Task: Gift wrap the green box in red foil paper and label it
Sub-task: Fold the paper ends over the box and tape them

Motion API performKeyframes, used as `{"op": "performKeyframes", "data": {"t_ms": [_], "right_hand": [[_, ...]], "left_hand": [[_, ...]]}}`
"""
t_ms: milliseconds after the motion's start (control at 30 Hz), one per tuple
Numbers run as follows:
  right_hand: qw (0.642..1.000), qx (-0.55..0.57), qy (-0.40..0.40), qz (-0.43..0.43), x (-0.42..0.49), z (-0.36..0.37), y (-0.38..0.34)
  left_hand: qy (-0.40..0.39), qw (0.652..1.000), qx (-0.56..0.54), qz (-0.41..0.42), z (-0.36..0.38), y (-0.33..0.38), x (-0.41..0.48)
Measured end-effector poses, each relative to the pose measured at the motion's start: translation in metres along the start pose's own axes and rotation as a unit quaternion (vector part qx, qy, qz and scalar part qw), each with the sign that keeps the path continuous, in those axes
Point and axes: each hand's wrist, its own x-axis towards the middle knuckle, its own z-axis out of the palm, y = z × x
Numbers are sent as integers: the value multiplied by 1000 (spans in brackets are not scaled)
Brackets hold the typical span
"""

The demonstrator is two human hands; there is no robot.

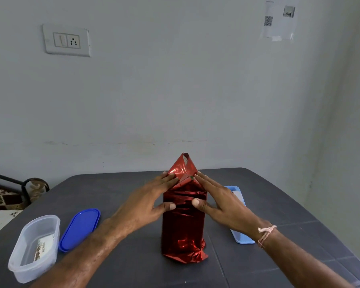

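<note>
The box stands upright on the dark table (pixel 133 267), covered in shiny red foil paper (pixel 182 229). A tiny green spot of the box (pixel 192 177) shows at the top edge. My left hand (pixel 152 200) presses the left side of the top, fingers flat on the folded foil, thumb on the front face. My right hand (pixel 218 198) mirrors it on the right side. Between my fingertips a triangular foil flap (pixel 183 165) sticks up. The foil at the bottom is crumpled against the table.
A clear plastic tub (pixel 34 246) with a printed card inside sits at the front left, its blue lid (pixel 79 228) lying beside it. A light blue tray (pixel 240 235) lies behind my right wrist. The wall stands close behind the table.
</note>
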Motion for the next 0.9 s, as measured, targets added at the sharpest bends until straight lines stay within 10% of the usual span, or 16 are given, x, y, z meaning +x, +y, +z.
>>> {"op": "performKeyframes", "data": {"t_ms": [700,900], "right_hand": [[998,-26,-8,-55,4,-8,2],[998,18,33,-51,7,-1,2]], "left_hand": [[13,1000,-1,6,3,6,-2],[168,982,-90,6,6,23,-4]]}}
